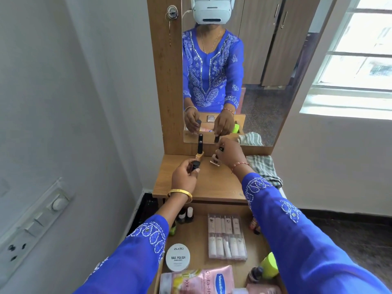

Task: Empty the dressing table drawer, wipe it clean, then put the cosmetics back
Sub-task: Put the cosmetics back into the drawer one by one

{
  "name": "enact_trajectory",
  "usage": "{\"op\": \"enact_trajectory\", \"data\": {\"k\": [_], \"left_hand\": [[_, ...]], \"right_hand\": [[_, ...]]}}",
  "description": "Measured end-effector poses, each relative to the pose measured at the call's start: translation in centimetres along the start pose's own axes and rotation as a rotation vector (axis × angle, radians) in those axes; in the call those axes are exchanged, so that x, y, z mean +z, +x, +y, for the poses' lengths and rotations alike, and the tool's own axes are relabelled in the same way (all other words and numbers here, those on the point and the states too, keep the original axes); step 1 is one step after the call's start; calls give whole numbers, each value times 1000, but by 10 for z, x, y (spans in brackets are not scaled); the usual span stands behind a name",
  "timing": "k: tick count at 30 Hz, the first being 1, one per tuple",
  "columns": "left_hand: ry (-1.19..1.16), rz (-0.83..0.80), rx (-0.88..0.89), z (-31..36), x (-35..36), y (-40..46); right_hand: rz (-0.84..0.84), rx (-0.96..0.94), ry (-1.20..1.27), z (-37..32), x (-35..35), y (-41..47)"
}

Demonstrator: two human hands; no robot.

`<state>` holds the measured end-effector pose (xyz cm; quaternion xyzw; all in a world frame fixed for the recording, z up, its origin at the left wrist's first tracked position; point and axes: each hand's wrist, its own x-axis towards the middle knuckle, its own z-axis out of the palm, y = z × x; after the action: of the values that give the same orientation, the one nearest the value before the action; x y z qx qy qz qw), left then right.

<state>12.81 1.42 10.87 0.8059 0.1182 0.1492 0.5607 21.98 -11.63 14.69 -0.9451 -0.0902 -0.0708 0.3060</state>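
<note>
Royal-blue sleeves (297, 236) carry white paisley embroidery. A gold bangle (180, 193) circles the left wrist; a thin red-and-gold one (240, 164) the right. The small bottle (47, 164) in the left hand (184, 174) is black. The tabletop (212, 183) and open drawer (197, 234) are light wood-grain brown. The folded cloth (264, 168) is striped grey-green and white. The round nail polish remover tin (177, 257) is white with black lettering; the Vaseline pouch (201, 281) is pink with a blue logo; one cap (269, 264) is lime green.

Grey walls (74, 92) | wooden mirror frame (164, 81), key in lock (172, 12) | bright window (358, 49) right | switchboard (31, 230) left | dark speckled floor (350, 230) | wardrobe (271, 39) reflected
</note>
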Motion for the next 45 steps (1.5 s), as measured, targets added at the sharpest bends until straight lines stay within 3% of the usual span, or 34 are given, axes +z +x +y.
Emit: {"op": "enact_trajectory", "data": {"k": [12,15,19,23,30,45], "left_hand": [[-120,69,-13,-15,-15,-45],[-73,105,40,-28,-22,-60],[3,174,148,-48,-36,-82],[85,220,303,-66,-49,-104],[86,287,234,-82,-58,-122],[122,217,207,-87,-62,-124]], "right_hand": [[179,69,376,-6,-11,-76],[130,48,440,-17,-7,-107],[-60,110,536,-22,13,-143],[-193,199,501,-23,45,-163],[-256,227,313,-19,90,-169],[-318,214,198,-23,122,-158]]}}
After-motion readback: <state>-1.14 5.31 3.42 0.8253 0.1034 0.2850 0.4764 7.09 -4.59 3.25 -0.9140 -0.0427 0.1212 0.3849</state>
